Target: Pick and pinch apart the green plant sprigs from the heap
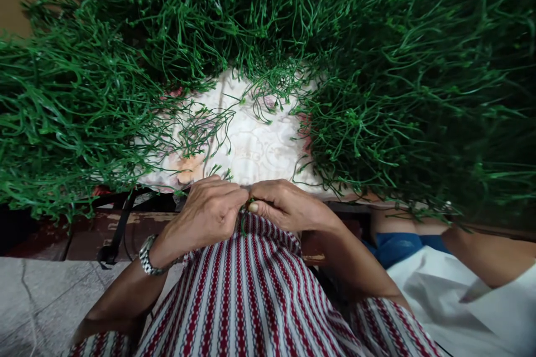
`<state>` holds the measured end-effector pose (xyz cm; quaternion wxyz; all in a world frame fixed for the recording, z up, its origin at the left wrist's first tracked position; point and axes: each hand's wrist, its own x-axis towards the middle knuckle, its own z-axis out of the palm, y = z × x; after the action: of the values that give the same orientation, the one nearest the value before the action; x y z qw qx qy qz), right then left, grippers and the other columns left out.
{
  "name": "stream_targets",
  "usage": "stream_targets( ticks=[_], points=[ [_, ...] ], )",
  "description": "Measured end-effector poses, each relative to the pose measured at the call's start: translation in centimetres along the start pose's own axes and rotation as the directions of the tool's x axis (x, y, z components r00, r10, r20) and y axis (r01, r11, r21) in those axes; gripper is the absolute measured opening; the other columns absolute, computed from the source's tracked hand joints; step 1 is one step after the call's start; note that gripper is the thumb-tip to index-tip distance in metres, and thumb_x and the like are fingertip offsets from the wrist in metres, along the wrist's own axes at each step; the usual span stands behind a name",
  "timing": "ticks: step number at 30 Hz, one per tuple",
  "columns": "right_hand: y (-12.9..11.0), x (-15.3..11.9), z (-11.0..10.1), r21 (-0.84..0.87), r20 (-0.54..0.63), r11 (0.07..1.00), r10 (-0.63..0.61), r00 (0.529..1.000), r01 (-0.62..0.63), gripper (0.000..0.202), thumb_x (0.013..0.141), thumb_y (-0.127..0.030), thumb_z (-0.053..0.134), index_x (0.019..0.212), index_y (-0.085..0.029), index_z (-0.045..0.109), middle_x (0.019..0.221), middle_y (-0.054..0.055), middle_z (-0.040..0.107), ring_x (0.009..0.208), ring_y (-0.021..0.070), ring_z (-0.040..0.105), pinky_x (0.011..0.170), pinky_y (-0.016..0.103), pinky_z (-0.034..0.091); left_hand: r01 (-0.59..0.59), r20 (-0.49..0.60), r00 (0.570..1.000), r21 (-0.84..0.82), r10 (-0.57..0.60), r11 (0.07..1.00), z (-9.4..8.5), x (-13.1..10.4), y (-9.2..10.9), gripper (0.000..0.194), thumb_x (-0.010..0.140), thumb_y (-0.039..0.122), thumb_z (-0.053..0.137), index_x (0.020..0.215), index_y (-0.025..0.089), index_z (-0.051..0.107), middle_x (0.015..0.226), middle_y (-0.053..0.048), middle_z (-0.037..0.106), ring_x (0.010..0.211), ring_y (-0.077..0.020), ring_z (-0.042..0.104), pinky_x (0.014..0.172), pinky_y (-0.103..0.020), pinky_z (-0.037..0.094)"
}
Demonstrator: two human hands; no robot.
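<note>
My left hand (213, 209), with a metal watch at its wrist, is closed in a pinch close to my body. Its fingertips meet those of my right hand (285, 203), whose thumb and forefinger are pressed together. A thin green plant stem (243, 223) shows between and below the fingertips, and both hands grip it. Its held part is mostly hidden by my fingers. Small green tips (221, 172) poke out above my left hand. Just beyond lies a pale flowered cloth (259, 148) with several loose green stems (209, 122) on it.
Large heaps of thin, branching green stems (251, 5) lie at the back, left and right. A dark wooden bench edge (96, 231) and a black strap (119, 226) are at lower left. Another person's arm (489, 254) and white garment (456, 295) are close on the right.
</note>
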<state>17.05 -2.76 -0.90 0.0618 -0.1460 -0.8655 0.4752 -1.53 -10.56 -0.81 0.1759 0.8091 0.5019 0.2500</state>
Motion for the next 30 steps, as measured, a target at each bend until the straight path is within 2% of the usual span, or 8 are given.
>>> stream_targets(
  ticks=[4,11,16,19,24,26,28,30],
  points=[
    [0.5,0.1,-0.1,0.085,0.101,0.981,-0.185,0.978,0.177,0.035,0.095,-0.033,0.033,0.066,-0.017,0.043,0.063,-0.002,0.041,0.062,0.0099,0.041,0.063,0.023,0.034,-0.096,0.134,0.986,-0.061,0.103,0.994,-0.8,-0.3,0.1,0.023,0.068,0.000,0.039,0.060,0.017,0.052,0.055,0.001,0.047,0.055,-0.0123,0.039,0.057,-0.029,0.030],
    [0.2,0.0,0.4,0.267,0.222,0.880,-0.453,0.863,0.393,0.038,0.095,-0.033,0.032,0.061,-0.018,0.042,0.061,-0.001,0.043,0.063,0.0113,0.044,0.068,0.024,0.037,-0.256,0.298,0.884,-0.337,0.361,0.906,-2.0,-0.3,0.6,0.024,0.067,-0.001,0.037,0.055,0.017,0.046,0.051,0.001,0.045,0.053,-0.0121,0.037,0.055,-0.030,0.028],
    [-0.4,0.0,0.7,0.240,-0.112,0.948,-0.188,0.976,0.210,0.030,0.094,-0.030,0.038,0.073,-0.014,0.052,0.067,0.001,0.048,0.062,0.0088,0.045,0.062,0.021,0.037,-0.104,0.019,0.993,-0.257,0.113,0.961,-1.7,-0.2,0.3,0.019,0.079,0.005,0.044,0.068,0.016,0.056,0.057,0.001,0.053,0.055,-0.0107,0.046,0.055,-0.026,0.035],
    [-0.5,0.2,1.7,0.338,-0.289,0.939,0.040,0.956,0.063,0.029,0.093,-0.035,0.042,0.078,-0.013,0.053,0.065,-0.001,0.047,0.059,0.0072,0.042,0.057,0.019,0.036,-0.025,-0.145,0.989,-0.059,0.017,0.998,-0.8,-0.1,0.7,0.018,0.080,0.006,0.046,0.070,0.016,0.057,0.061,-0.001,0.058,0.058,-0.0118,0.050,0.058,-0.026,0.038],
    [-0.3,0.1,2.9,0.407,-0.396,0.913,0.180,0.900,-0.003,0.028,0.089,-0.037,0.051,0.074,-0.013,0.052,0.063,-0.004,0.045,0.057,0.0063,0.039,0.055,0.017,0.034,0.018,-0.173,0.985,0.066,-0.007,0.998,0.4,-0.2,0.9,0.020,0.077,0.003,0.045,0.067,0.016,0.057,0.061,-0.002,0.058,0.060,-0.0132,0.050,0.059,-0.028,0.038],
    [-0.2,-0.3,2.8,0.385,-0.360,0.922,0.104,0.927,0.046,0.027,0.089,-0.033,0.052,0.069,-0.014,0.050,0.061,-0.004,0.042,0.055,0.0059,0.037,0.054,0.017,0.033,-0.018,-0.093,0.996,0.002,0.018,1.000,0.0,-0.2,0.8,0.022,0.076,0.002,0.042,0.062,0.016,0.053,0.057,-0.001,0.054,0.056,-0.0126,0.047,0.056,-0.028,0.034],
    [-0.3,-0.6,2.4,0.384,-0.200,0.911,-0.076,0.977,0.149,0.029,0.090,-0.029,0.050,0.065,-0.014,0.049,0.060,-0.004,0.042,0.055,0.0061,0.038,0.055,0.018,0.033,-0.144,0.070,0.986,-0.107,0.152,0.984,-0.7,-0.1,1.0,0.024,0.072,0.001,0.040,0.057,0.017,0.048,0.052,0.001,0.048,0.052,-0.0118,0.042,0.053,-0.028,0.031],
    [-0.4,-0.7,2.0,0.396,0.018,0.887,-0.268,0.963,0.240,0.032,0.091,-0.029,0.048,0.061,-0.015,0.047,0.059,-0.003,0.042,0.056,0.0070,0.040,0.057,0.020,0.034,-0.276,0.236,0.917,-0.209,0.323,0.938,-1.4,0.0,1.3,0.022,0.066,0.000,0.039,0.054,0.018,0.044,0.050,0.001,0.046,0.050,-0.0119,0.038,0.051,-0.029,0.028]
  ],
)
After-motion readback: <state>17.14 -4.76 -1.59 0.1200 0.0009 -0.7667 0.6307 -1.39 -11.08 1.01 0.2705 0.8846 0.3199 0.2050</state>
